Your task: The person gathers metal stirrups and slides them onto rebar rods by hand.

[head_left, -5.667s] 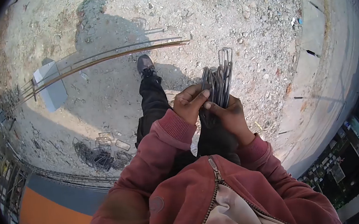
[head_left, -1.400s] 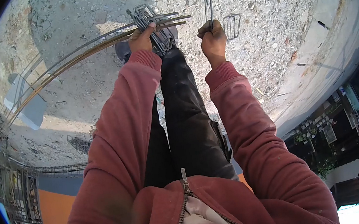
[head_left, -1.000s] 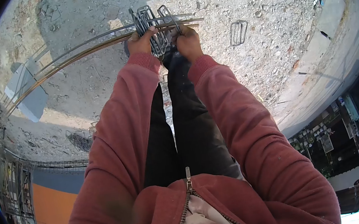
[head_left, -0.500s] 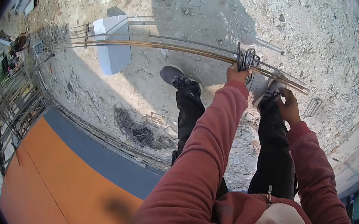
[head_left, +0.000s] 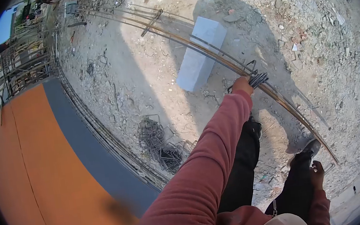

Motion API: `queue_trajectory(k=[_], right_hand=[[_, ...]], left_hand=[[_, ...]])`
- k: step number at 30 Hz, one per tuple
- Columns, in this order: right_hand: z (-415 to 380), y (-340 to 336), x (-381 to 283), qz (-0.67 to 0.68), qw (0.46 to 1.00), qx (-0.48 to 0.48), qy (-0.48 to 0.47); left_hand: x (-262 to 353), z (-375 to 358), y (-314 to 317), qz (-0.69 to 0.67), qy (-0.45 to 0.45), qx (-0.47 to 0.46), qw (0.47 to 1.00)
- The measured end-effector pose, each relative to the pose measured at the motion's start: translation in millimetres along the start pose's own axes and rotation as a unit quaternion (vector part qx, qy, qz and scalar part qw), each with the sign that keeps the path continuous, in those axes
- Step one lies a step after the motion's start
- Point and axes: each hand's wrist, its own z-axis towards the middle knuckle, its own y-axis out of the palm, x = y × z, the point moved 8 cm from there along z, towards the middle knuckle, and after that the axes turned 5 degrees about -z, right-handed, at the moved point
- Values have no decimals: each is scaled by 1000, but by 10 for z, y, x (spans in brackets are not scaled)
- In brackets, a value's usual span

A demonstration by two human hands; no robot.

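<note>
My left hand [head_left: 242,86] is closed at a bundle of bent metal stirrups [head_left: 258,79] that sits around several long steel rods [head_left: 220,59]. The rods run from the upper left down to the lower right, over a pale block [head_left: 200,56]. Low on the right, beside my shoe [head_left: 311,146], is my right hand [head_left: 317,174], its fingers curled; whether it holds anything is too small to make out. Another bent stirrup [head_left: 152,23] lies across the rods farther along.
A tangled pile of stirrups [head_left: 159,144] lies on the rubble ground. An orange and grey surface [head_left: 60,163] fills the lower left, with long rods along its edge. Metal frames [head_left: 17,65] stand at the upper left.
The view has shifted and turned. The stirrup bundle now sits farther from the rods' near end. My right hand has moved down, away from the bundle, and my feet have shifted.
</note>
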Motion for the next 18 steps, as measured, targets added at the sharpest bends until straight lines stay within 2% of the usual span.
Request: queue_trajectory(k=[2,5,6,9,10,12,15,16,18], right_hand=[[607,239,-828,13,995,-2,-102],[1468,685,-1828,-88,975,-3,-203],[1673,829,-2177,-146,964,-2,-221],[2088,1289,-3052,-180,966,-38,-181],[2173,1458,-3263,-186,962,-42,-197],[2292,1758,-3573,-185,955,-28,-230],[2511,1980,-3543,-175,976,-85,-101],[2510,1942,-3587,-163,975,-62,-138],[2542,1944,-3564,-171,973,-95,-122]], left_hand=[[-55,111,-245,26,9,-5,1000],[-182,193,-522,-6,-5,12,1000],[-241,223,-533,-27,-8,28,999],[-436,271,-503,-113,-49,32,992],[-491,301,-544,-143,-68,34,987],[-526,402,-630,-180,-69,48,980],[-679,437,-659,-275,-112,30,955],[-737,469,-678,-315,-130,25,940],[-810,503,-828,-311,-145,40,938]])
